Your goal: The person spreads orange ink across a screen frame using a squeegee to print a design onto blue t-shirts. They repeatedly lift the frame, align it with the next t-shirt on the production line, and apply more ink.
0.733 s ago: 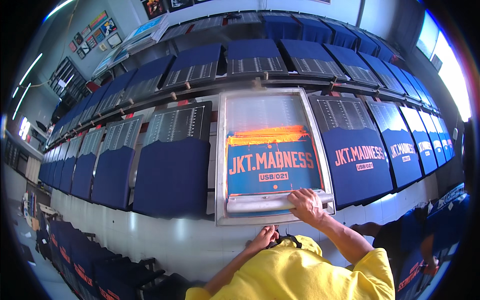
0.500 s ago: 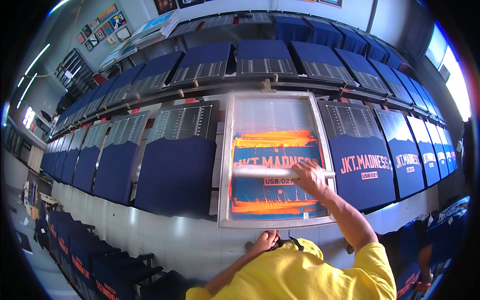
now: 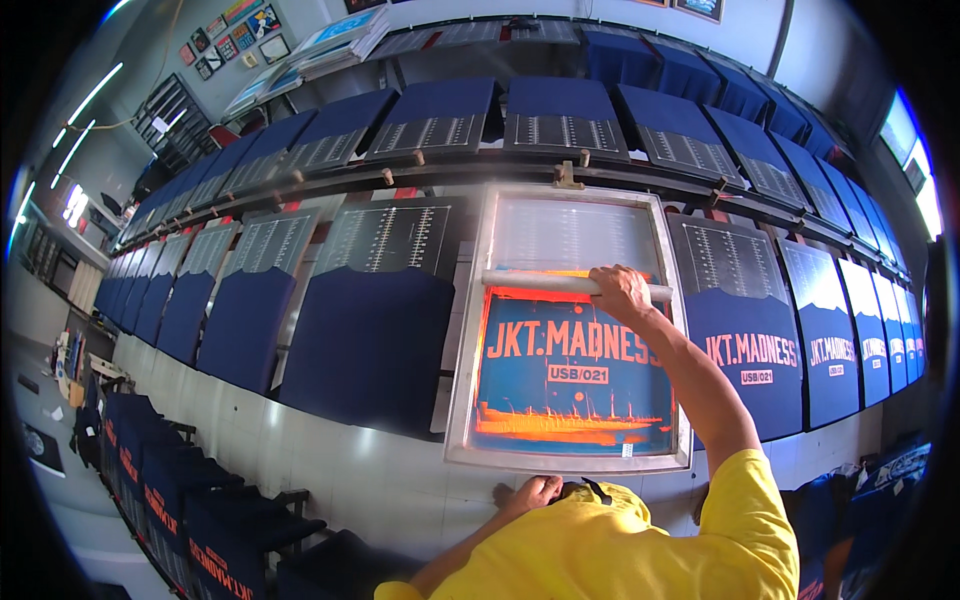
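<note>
My right hand (image 3: 622, 290) grips the pale bar handle of a squeegee (image 3: 540, 283), which lies across the far part of a framed printing screen (image 3: 457, 400). Orange ink (image 3: 575, 424) forms a ragged band along the screen's near end, with more around the squeegee. Between these bands, orange lettering shows on the blue-green mesh (image 3: 570, 390). The screen lies over a board in the front row. My left hand (image 3: 538, 492) is closed, low by my body and just short of the screen's near edge; whatever its fingers hold is hidden.
To the left, plain navy shirts (image 3: 365, 345) lie on boards. Shirts with orange print (image 3: 745, 365) line the right. A rail with pegs (image 3: 420, 158) runs behind, before another row of shirts (image 3: 565, 100). More printed shirts (image 3: 165, 500) sit low at the left.
My right hand has pushed the squeegee away from me, from mid-screen over the lettering to the far ink band. My left hand stays closed by the near edge. The view has shifted slightly.
</note>
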Available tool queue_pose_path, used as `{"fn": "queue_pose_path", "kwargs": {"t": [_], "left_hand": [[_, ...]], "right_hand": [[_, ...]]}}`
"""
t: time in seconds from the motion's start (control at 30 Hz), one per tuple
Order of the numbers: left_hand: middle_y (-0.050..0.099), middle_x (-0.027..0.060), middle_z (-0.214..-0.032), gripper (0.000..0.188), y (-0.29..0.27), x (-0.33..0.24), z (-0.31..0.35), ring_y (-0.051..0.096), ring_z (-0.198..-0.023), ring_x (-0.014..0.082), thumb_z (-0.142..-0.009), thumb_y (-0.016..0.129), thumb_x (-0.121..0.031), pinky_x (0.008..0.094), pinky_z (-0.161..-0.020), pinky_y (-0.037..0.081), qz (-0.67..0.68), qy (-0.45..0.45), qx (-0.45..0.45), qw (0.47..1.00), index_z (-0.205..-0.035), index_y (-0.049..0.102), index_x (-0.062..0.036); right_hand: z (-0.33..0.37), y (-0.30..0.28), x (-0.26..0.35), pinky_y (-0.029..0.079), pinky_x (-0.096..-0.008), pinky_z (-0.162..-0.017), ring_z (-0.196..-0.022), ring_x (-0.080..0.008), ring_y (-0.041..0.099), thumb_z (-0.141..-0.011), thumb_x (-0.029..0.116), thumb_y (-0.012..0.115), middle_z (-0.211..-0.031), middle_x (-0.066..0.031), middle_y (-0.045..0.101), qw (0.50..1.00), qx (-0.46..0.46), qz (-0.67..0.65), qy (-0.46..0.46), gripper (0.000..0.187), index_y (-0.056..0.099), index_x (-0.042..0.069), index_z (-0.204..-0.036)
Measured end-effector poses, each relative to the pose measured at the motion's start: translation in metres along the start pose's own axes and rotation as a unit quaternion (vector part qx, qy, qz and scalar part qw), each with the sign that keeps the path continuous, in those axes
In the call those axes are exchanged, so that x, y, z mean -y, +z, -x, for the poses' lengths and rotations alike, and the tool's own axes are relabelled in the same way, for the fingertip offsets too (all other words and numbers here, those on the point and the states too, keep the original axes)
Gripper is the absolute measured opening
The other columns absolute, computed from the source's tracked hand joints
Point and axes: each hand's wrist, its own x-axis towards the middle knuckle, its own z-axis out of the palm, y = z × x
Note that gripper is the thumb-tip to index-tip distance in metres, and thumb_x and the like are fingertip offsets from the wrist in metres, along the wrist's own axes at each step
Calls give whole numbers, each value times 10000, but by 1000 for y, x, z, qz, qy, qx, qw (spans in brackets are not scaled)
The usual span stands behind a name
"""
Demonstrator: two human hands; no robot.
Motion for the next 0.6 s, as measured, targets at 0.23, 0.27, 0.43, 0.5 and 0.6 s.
{"fn": "queue_pose_path", "kwargs": {"t": [0.23,0.27,0.43,0.5,0.6], "left_hand": [[546,-31,-717,498,-1,-30,8,534,-709,145,-1061,363,-527,346,-740,414,-58,-15,-20,998,-823,562,-138],[548,-30,-718,496,0,-32,10,536,-713,145,-1060,367,-527,346,-743,414,-68,-21,-32,997,-823,564,-139],[543,-15,-727,517,0,-22,8,525,-717,157,-1058,363,-543,350,-749,412,-77,-34,-35,996,-840,565,-120],[533,-7,-730,526,2,-10,5,510,-707,162,-1061,358,-543,349,-736,413,-49,-28,-32,998,-849,557,-104],[516,-1,-724,533,-5,-3,-2,480,-692,155,-1068,355,-533,340,-704,413,-20,18,17,999,-849,540,-83]], "right_hand": [[-8,7,-3,539,-446,-824,-919,-308,662,-748,167,699,-917,-84,710,1000,12,6,-21,249,690,110,-990],[-11,6,-4,541,-448,-814,-907,-310,669,-747,168,699,-907,-90,712,999,34,5,-11,238,694,107,-978],[-17,-12,9,549,-467,-776,-848,-319,696,-742,170,695,-860,-117,719,995,95,-10,30,198,709,95,-924],[-10,-13,12,553,-470,-740,-779,-340,695,-730,189,694,-813,-139,714,996,80,-24,13,207,719,88,-908],[1,-14,15,553,-467,-719,-764,-342,692,-722,205,701,-802,-136,710,996,88,-12,-6,212,717,91,-900]]}}
